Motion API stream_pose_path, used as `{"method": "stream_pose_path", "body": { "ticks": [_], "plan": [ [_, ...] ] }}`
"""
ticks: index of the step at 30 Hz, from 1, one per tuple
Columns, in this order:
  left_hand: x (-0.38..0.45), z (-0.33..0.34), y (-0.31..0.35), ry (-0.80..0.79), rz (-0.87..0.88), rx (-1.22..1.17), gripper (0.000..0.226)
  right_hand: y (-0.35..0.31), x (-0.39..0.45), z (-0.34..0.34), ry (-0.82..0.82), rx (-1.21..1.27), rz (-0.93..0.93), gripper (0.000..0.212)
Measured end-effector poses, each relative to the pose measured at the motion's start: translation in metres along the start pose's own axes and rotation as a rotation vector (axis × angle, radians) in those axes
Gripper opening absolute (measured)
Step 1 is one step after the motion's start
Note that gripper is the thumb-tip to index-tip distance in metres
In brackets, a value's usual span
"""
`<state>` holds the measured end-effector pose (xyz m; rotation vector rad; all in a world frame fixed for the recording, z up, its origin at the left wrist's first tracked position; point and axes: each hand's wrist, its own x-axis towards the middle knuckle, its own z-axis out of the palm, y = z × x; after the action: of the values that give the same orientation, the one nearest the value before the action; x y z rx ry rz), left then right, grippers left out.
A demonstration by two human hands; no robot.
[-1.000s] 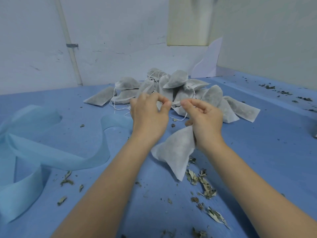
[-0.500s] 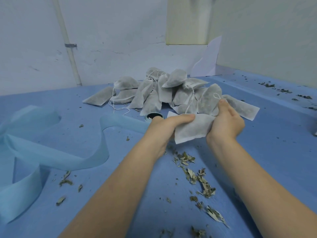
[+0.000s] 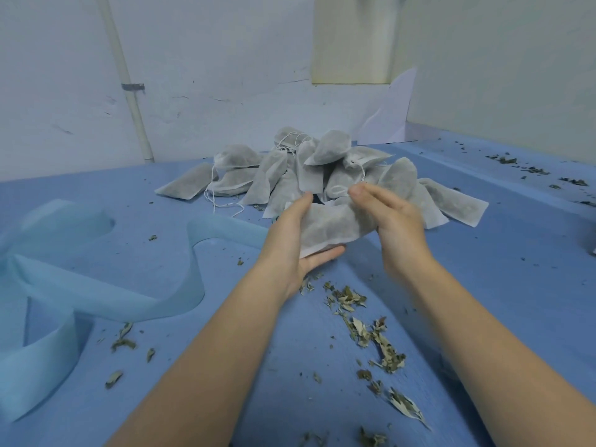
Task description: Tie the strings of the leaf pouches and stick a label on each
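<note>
One grey leaf pouch [image 3: 335,229] lies crosswise between my two hands, just above the blue table [image 3: 503,285]. My left hand [image 3: 295,240] grips its left end, fingers over the top and thumb underneath. My right hand [image 3: 395,225], a little blurred, has straight fingers resting against the pouch's right end. A loop of white string [image 3: 338,189] shows at the pouch's top near my right fingertips. Just behind my hands sits a pile of several more pouches [image 3: 317,166], some with loose strings [image 3: 222,201]. No label is in sight.
A long strip of light blue fabric [image 3: 96,285] curls across the left of the table. Loose dried leaves [image 3: 364,327] lie scattered under and between my forearms, and more along the far right edge [image 3: 529,166]. White walls close off the back.
A second ago both hands pinched the string with the pouch hanging below. The pouch has since been carried forward towards the pile and turned flat, and my right hand's fingers have straightened.
</note>
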<state>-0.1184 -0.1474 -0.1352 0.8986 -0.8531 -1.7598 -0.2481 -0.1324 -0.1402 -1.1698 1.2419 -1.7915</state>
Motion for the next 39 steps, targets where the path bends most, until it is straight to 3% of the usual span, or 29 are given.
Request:
{"method": "stream_pose_path", "body": {
  "ticks": [6, 11, 16, 19, 23, 27, 31, 39],
  "plan": [
    [-0.002, -0.006, 0.004, -0.052, 0.142, 0.182, 0.044, -0.003, -0.005, 0.000, -0.142, -0.272, -0.137, 0.009],
    [0.006, -0.010, 0.003, 0.081, 0.239, 0.231, 0.034, -0.002, -0.005, -0.001, -0.213, -0.408, -0.209, 0.012],
    [0.011, -0.014, 0.003, 0.225, 0.399, 0.459, 0.033, 0.000, -0.002, -0.001, -0.212, -0.500, -0.231, 0.006],
    [0.011, -0.016, 0.005, 0.349, 0.522, 0.603, 0.034, 0.002, 0.001, 0.001, -0.218, -0.426, -0.186, 0.009],
    [0.012, -0.026, 0.018, 0.522, 0.641, 0.587, 0.027, 0.009, 0.012, 0.004, -0.167, -0.236, -0.006, 0.025],
    [0.016, -0.038, 0.025, 0.636, 0.613, 0.453, 0.026, 0.030, 0.024, 0.003, -0.302, -0.615, 0.080, 0.048],
    [0.019, -0.044, 0.026, 0.656, 0.556, 0.372, 0.027, 0.041, 0.032, 0.011, -0.454, -0.605, 0.086, 0.070],
    [0.022, -0.046, 0.024, 0.595, 0.476, 0.342, 0.034, 0.041, 0.044, 0.035, -0.652, -0.793, -0.115, 0.062]
  ]
}}
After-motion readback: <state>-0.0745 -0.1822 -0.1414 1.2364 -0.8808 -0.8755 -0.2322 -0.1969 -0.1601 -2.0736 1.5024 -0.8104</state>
